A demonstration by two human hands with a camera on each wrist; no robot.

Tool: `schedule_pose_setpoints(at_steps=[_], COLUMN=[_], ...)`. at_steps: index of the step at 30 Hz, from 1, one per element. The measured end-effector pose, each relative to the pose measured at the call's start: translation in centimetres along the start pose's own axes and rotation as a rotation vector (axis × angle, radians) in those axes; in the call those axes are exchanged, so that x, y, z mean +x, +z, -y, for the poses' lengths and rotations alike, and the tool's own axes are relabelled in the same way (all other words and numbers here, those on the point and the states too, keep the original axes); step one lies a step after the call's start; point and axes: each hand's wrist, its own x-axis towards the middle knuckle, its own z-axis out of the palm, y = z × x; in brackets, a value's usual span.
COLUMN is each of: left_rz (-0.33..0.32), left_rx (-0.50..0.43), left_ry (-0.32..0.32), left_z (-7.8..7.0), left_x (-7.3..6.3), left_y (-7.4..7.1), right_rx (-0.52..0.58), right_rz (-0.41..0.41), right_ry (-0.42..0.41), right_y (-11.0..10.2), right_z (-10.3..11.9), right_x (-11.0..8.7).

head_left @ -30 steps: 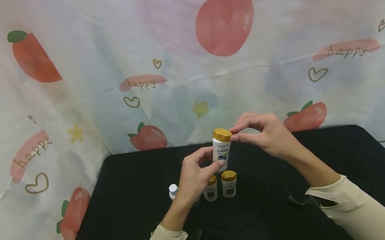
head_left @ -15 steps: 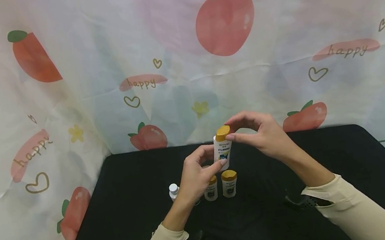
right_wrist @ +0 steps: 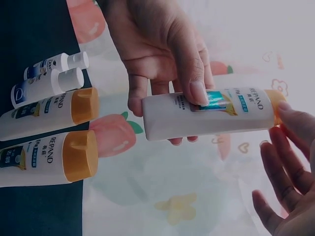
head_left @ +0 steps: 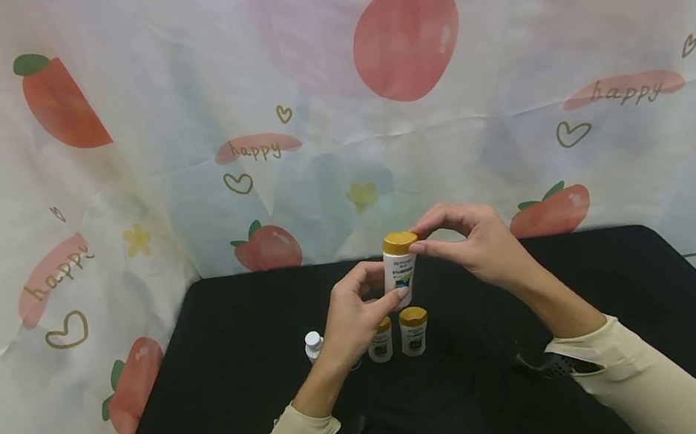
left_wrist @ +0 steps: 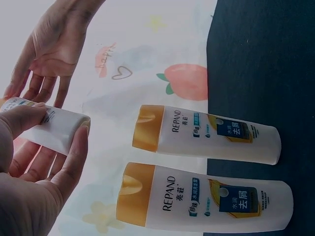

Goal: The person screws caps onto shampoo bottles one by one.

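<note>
Above the table, my left hand [head_left: 351, 318] grips the lower body of a white shampoo bottle [head_left: 399, 267] with a gold cap, thumb across its front. My right hand [head_left: 485, 243] pinches the gold cap [right_wrist: 274, 97] at its right side between thumb and index finger; its other fingers spread free in the right wrist view. The held bottle leans slightly, cap up. Just below it stand two matching shampoo bottles, one on the right [head_left: 414, 336] and one on the left [head_left: 380, 347], the latter partly behind my left wrist. Their labels read REPAND in the left wrist view.
Two white-capped bottles with blue labels, a nearer one [right_wrist: 47, 87] and a farther one [right_wrist: 47, 67], stand left of the gold-capped pair. My left arm mostly hides them in the head view. A black table [head_left: 234, 316] meets a fruit-printed curtain [head_left: 312, 65] behind and left.
My right thumb and index finger have shifted slightly left onto the cap. The held bottle tipped a little and then tilted back, its label turning slightly. The standing bottles stayed put.
</note>
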Motion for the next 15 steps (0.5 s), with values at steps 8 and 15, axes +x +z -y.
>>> schedule_pose_setpoints(at_steps=[8, 15], left_rz=[-0.016, 0.036], left_rx=[0.006, -0.016], left_ry=[0.001, 0.012], left_z=[-0.11, -0.07], left_x=[-0.01, -0.09], left_y=[-0.13, -0.13], right_rx=[0.009, 0.087], right_rz=[-0.016, 0.012], right_ry=[-0.039, -0.041], right_y=[-0.09, -0.28], right_z=[-0.3, -0.79], right_x=[-0.03, 0.09])
